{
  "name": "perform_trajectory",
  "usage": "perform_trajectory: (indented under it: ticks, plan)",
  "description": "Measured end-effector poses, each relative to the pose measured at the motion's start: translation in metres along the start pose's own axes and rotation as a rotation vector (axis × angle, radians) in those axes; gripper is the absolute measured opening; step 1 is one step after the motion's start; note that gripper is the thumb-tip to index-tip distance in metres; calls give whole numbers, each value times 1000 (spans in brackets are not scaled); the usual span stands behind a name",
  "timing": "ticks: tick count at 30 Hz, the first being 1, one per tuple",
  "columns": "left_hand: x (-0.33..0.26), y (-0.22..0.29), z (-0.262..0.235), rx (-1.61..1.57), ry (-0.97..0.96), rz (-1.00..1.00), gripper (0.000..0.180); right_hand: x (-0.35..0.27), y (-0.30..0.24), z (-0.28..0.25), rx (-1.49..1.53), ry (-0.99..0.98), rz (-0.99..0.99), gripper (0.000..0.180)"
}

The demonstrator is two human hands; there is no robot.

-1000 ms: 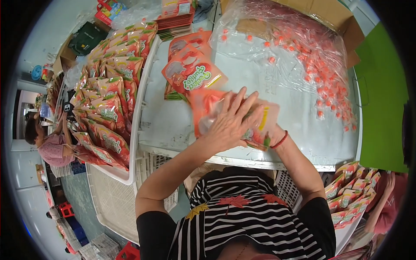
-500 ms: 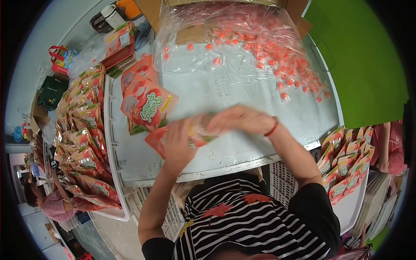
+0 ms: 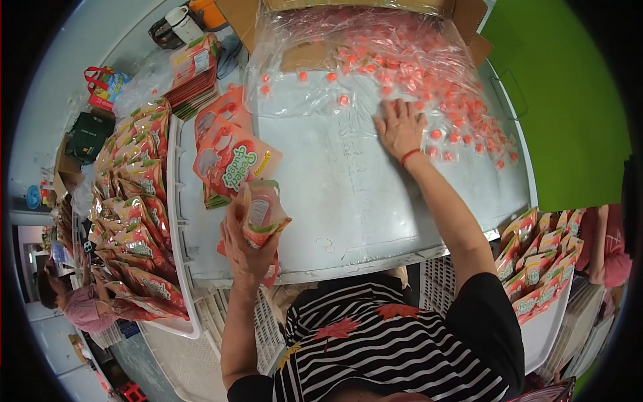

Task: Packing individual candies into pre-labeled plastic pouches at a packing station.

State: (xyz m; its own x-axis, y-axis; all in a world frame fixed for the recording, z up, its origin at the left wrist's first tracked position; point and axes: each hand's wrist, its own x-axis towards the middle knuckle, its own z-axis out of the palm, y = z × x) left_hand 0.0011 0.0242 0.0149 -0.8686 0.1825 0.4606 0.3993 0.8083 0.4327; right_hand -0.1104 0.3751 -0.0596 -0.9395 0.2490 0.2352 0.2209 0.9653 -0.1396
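My left hand (image 3: 240, 249) is wrapped round a red and pink stand-up pouch (image 3: 262, 213), above the table's near left part. The pouch's mouth gapes and its pale inside shows. Farther right, my right hand (image 3: 402, 130) lies palm down with fingers stretched out, at the near left edge of a spread of small red candies in clear wrappers (image 3: 462, 120). Its fingertips touch or nearly touch some of them; whether anything lies under the palm is hidden. Beyond my left hand, flat pouches (image 3: 234, 157) overlap in a loose pile on the table.
A cardboard box (image 3: 472, 19) lined with clear plastic (image 3: 278, 50) opens onto the pale table (image 3: 315, 194). Filled pouches crowd a white crate (image 3: 181, 268) at left and another tray (image 3: 559, 315) at right. A stack of flat pouches (image 3: 194, 84) stands at far left. Other people work nearby.
My right hand has left the pouch and moved away to the candies, its fingers spreading. My left hand has drawn the pouch slightly left and nearer, turning it upright with its mouth open.
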Motion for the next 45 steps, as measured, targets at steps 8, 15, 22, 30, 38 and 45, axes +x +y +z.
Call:
perform_trajectory:
  ticks: [8,15,22,30,38,45]
  plan:
    - [-11,-8,-7,27,47,-45,91,-44,17,-17,758,195,-105,40]
    - [-24,-21,-18,-9,39,-146,96,-53,109,-21,1859,123,640,36]
    - [-24,-21,-19,32,45,-128,97,-72,30,-39,849,222,162,36]
    - [-31,-21,-22,43,45,-164,96,-82,6,-25,1135,13,183,38]
    - [-30,-29,-24,43,49,-180,96,-80,22,-29,1211,41,102,41]
    - [-30,-39,-36,27,88,-184,96,-45,-3,-13,983,-109,-223,50]
